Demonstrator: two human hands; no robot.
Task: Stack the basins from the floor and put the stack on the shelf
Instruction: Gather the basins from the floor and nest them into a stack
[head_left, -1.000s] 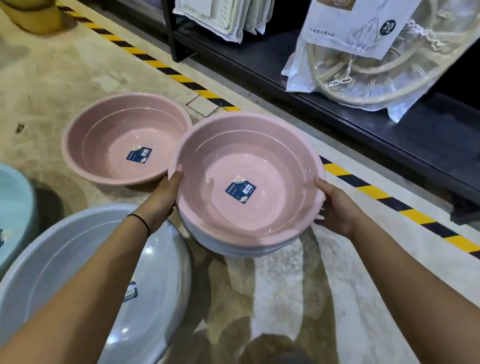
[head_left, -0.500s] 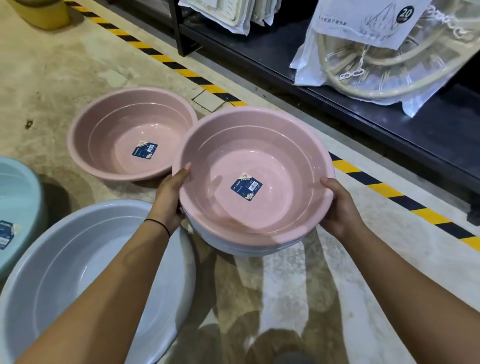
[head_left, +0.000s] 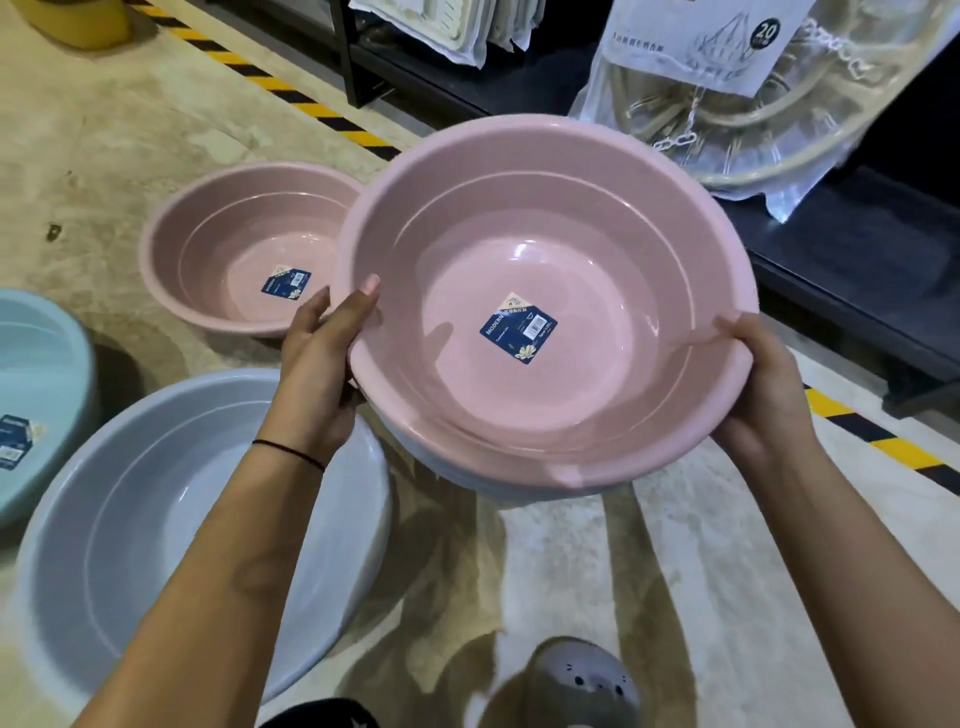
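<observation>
I hold a stack of basins (head_left: 545, 249) in the air, a pink one on top and pale grey ones nested beneath. My left hand (head_left: 322, 358) grips its left rim with the thumb over the edge. My right hand (head_left: 763, 384) grips the right rim the same way. The stack tilts towards me, its far edge over the front of the black shelf (head_left: 841, 270). A second pink basin (head_left: 244, 249) sits on the floor to the left. A large grey basin (head_left: 171, 514) lies under my left forearm, and a light blue basin (head_left: 36, 395) shows at the left edge.
Bagged hangers in clear plastic (head_left: 769, 98) and packed trays (head_left: 431, 26) occupy the shelf. Yellow-black hazard tape (head_left: 322, 111) runs along the floor before it. A yellow tub (head_left: 78, 21) stands top left. My shoe (head_left: 576, 680) is at the bottom.
Both hands have lifted the stack higher and moved it right, towards the shelf, tilting it more towards me. The basins on the floor have not moved.
</observation>
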